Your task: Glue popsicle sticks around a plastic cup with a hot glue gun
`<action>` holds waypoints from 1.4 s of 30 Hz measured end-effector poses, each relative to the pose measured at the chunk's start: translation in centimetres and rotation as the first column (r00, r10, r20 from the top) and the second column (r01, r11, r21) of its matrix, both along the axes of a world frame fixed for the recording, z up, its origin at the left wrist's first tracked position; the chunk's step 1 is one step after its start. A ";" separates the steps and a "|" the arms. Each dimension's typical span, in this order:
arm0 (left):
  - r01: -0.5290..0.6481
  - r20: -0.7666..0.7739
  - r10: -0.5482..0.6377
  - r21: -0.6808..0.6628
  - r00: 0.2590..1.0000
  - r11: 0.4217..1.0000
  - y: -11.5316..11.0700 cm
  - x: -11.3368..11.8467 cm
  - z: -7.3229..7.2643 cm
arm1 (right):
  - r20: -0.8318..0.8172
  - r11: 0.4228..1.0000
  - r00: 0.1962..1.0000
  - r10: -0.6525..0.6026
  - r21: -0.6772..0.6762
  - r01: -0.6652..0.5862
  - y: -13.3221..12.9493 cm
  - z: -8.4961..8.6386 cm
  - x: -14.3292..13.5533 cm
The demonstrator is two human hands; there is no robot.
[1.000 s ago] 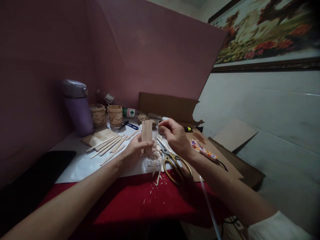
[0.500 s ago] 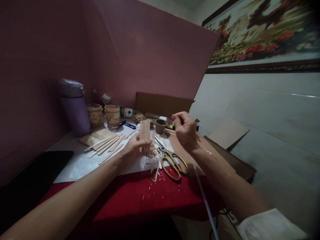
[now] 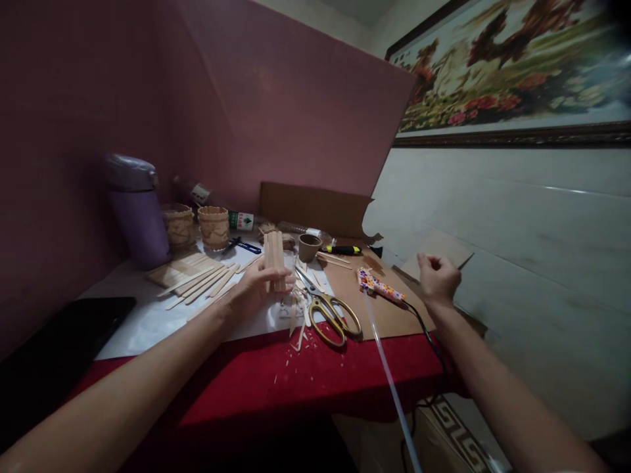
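Sticks (image 3: pixel 273 249) stand upright, side by side, in the left hand (image 3: pixel 261 284), thumb across their front; light, even pressure should keep the edges flush. Scissors (image 3: pixel 323 305) lie between four and five o'clock, tips near those fingers, so shift the sticks with care. A brown pot (image 3: pixel 309 249) sits at three, a glue gun (image 3: pixel 382 288) between three and four. Well out, just past three, the right hand (image 3: pixel 440 279) is curled; whether around anything, I cannot tell.
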State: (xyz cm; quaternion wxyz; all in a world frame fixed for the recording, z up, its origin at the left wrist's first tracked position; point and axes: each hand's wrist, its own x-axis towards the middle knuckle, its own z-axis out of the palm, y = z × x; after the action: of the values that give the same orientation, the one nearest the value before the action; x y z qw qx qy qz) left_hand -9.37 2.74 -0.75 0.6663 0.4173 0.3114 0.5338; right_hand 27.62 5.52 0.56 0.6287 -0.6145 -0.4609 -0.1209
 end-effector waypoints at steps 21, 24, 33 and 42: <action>0.011 -0.344 0.062 0.207 0.937 0.978 1.2 0.3 -1.4 | 0.618 0.772 0.477 0.625 -0.397 -0.496 -2.3 3.1 -20.7; 0.016 -0.327 0.050 0.196 0.944 0.981 0.8 0.5 -1.3 | 0.684 0.810 0.448 0.576 -0.406 -0.423 -2.2 3.1 -20.8; 0.027 -0.194 -0.007 0.101 0.981 0.995 0.3 0.8 -1.3 | -0.215 0.404 0.367 0.905 0.165 -0.900 -2.8 6.0 -17.2; 0.060 -0.042 -0.056 0.099 0.998 0.993 0.6 0.4 -1.2 | -0.462 0.918 0.793 0.397 0.187 -0.350 -1.5 2.8 -2.4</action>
State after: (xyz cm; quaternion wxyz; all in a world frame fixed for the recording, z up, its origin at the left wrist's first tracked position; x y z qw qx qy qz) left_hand -9.01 3.37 -2.00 0.6535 0.4694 0.2852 0.5209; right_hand 25.23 3.98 3.40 0.7638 -0.4919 -0.3920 0.1446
